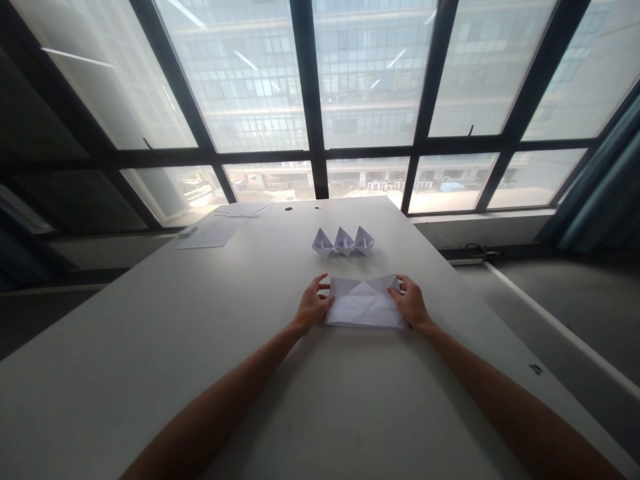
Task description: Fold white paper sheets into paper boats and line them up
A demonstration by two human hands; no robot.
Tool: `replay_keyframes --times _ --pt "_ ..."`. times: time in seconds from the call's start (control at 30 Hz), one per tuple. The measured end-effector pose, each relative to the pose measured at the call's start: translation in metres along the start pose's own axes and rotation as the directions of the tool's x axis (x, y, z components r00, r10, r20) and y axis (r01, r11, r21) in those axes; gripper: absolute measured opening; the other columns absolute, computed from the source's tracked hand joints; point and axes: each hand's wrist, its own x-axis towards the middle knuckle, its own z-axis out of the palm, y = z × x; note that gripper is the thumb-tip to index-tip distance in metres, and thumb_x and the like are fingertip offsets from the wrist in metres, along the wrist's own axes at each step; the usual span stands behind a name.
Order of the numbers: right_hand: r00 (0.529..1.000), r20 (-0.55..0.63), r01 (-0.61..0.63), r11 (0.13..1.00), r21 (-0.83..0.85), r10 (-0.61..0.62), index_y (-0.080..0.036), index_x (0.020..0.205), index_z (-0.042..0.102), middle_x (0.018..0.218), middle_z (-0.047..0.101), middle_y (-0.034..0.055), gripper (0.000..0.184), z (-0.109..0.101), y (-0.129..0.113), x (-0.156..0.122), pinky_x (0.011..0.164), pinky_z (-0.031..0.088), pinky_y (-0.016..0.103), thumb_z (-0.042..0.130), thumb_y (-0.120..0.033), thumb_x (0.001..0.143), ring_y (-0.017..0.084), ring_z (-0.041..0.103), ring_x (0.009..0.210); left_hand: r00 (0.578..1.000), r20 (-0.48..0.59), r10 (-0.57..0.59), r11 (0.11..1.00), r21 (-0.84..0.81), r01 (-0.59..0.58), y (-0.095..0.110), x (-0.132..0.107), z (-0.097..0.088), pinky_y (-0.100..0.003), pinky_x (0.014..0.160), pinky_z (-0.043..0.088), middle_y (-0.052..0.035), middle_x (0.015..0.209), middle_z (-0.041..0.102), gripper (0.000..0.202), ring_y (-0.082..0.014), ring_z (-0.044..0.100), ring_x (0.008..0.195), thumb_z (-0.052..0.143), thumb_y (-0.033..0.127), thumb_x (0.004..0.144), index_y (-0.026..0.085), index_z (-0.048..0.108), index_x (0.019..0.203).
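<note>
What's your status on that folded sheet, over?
Left hand and right hand press the ends of the folded paper, flat on the table. Three paper boats sit beyond it, apart. Nothing between.

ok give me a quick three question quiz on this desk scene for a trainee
1. How many small folded white paper boats stand in the row beyond the hands?
2. True or false: the left hand and right hand rest on opposite ends of the creased white paper sheet.
3. Where do the flat loose white paper sheets lie on the pale grey table: A near edge, B far left corner, C far right?

Key: 1 three. 2 true. 3 B.
</note>
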Motion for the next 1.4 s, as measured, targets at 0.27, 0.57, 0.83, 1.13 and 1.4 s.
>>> replay_keyframes --times 0.27,0.57,0.83,1.13,1.4 --pt "0.993 0.108 0.073 0.969 -0.238 -0.048 -0.016 0.123 0.058 0.099 0.071 0.0098 0.044 0.013 -0.014 -0.016 0.082 0.050 0.032 0.059 -0.027 0.081 0.022 0.066 0.090 0.879 0.237 0.414 0.635 0.616 -0.466 0.019 -0.027 0.018 -0.041 0.109 0.036 -0.0058 0.140 0.050 0.037 -0.0230 0.046 0.128 0.048 0.021 0.091 0.024 0.055 0.128" --pt "0.939 0.204 0.344 0.757 -0.556 -0.277 -0.014 0.144 0.038 0.141 0.046 0.0146 0.058 0.017 -0.051 -0.037 0.111 0.031 0.041 0.047 -0.017 0.087 0.028 0.039 0.132 0.803 0.572 0.167 0.476 0.667 -0.573 0.004 -0.036 0.028 -0.044 0.118 0.011 -0.0110 0.158 0.017 0.066 -0.0241 0.010 0.147 0.025 0.054 0.099 0.015 0.021 0.152" --pt "0.715 0.665 0.585 0.705 -0.400 -0.216 -0.010 0.151 0.024 0.156 0.025 0.0090 0.059 0.039 -0.046 -0.051 0.117 0.018 0.041 0.032 -0.026 0.095 0.021 0.019 0.144 0.794 0.576 0.194 0.449 0.667 -0.594 0.004 -0.036 0.032 -0.043 0.117 0.012 -0.0078 0.159 0.018 0.060 -0.0213 0.010 0.147 0.021 0.043 0.101 0.018 0.010 0.154" --pt "0.779 0.622 0.506 0.666 -0.548 -0.079 -0.009 0.151 0.023 0.157 0.018 0.0116 0.065 0.036 -0.043 -0.051 0.117 0.006 0.049 0.029 -0.042 0.096 0.023 0.013 0.146 0.794 0.582 0.178 0.439 0.675 -0.593 0.001 -0.034 0.031 -0.041 0.118 0.009 -0.0060 0.159 0.016 0.060 -0.0207 0.010 0.147 0.019 0.045 0.101 0.018 0.012 0.154" --pt "0.815 0.579 0.442 0.650 -0.618 -0.004 -0.011 0.151 0.024 0.158 0.016 0.0121 0.069 0.033 -0.037 -0.046 0.116 0.005 0.052 0.024 -0.053 0.096 0.025 0.010 0.146 0.790 0.584 0.184 0.449 0.666 -0.596 0.002 -0.034 0.030 -0.043 0.118 0.011 -0.0070 0.159 0.016 0.059 -0.0213 0.011 0.147 0.018 0.046 0.101 0.017 0.020 0.153"
